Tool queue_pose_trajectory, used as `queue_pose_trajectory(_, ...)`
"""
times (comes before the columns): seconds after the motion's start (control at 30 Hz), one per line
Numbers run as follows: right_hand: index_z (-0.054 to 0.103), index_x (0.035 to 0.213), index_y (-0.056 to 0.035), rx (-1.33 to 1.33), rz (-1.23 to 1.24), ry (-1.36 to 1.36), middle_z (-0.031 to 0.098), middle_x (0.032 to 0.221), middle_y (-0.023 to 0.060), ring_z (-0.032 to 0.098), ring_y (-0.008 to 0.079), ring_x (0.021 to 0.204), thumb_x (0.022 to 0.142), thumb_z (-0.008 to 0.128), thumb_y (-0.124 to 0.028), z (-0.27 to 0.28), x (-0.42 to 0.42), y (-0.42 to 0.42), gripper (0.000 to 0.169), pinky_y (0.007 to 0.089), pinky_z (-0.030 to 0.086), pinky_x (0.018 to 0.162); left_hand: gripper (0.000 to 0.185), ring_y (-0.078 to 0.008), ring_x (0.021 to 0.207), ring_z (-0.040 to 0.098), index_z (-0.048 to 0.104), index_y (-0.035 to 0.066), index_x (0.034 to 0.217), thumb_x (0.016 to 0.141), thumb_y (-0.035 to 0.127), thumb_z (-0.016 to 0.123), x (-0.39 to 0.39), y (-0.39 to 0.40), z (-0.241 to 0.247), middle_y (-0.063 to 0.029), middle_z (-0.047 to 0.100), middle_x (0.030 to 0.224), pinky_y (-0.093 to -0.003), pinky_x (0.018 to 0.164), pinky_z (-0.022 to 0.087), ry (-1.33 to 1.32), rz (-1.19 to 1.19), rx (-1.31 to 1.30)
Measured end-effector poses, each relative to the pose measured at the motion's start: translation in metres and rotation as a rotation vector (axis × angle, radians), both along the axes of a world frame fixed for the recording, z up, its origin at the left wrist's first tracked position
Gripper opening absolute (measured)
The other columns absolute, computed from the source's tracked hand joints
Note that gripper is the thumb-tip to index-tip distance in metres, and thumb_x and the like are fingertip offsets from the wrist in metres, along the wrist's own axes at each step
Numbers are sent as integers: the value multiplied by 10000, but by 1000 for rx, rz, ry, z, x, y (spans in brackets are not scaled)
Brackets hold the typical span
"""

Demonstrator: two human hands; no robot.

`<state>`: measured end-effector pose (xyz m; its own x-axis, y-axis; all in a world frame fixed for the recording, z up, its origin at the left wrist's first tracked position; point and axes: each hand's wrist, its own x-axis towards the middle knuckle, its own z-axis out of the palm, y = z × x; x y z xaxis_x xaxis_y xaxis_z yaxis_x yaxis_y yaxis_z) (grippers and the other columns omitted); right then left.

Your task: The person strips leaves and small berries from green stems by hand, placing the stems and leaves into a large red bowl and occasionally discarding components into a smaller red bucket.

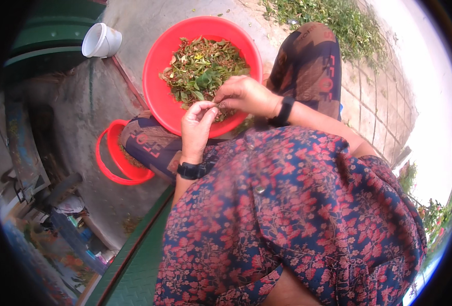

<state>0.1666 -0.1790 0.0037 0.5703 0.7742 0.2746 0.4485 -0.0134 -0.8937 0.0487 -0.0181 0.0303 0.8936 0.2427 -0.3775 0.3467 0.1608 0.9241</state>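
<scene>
A wide red plastic basin [157, 91] rests by my legs, filled partly with green leaves and small reddish berries or buds on stems [199, 69]. Over its near rim my left hand [196, 128] and my right hand [245, 95] meet, fingertips almost touching. Both pinch a small plant sprig [217, 105] between thumb and fingers; it is mostly hidden by the fingers. Each wrist wears a black band.
A red plastic bucket [115, 168] with small plant bits inside stands by my left knee. A white bucket [109, 41] lies beyond it, near green metal. Cut leafy branches [337, 26] lie on the paving at upper right. Mixed household items [72, 214] crowd the lower left.
</scene>
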Motion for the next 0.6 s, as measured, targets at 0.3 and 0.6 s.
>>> queue_pose_trajectory(0.3,658,858,-84,-32,-31,-7,644,777,101,636,294,805,782,644,-129,3,-3,-5,89,402,500,731,107,-58,779,575,612,12,994,887,7,602,3,-1,4,-4,630,879,-201,706,475,42,-24,39)
queue_pose_trajectory(0.6,657,865,-53,-100,-171,195,670,769,126,659,288,746,787,618,-130,-1,-11,2,116,379,514,691,80,-61,736,581,651,-13,912,834,1,656,7,-9,10,0,620,828,-202,680,481,-52,-66,286)
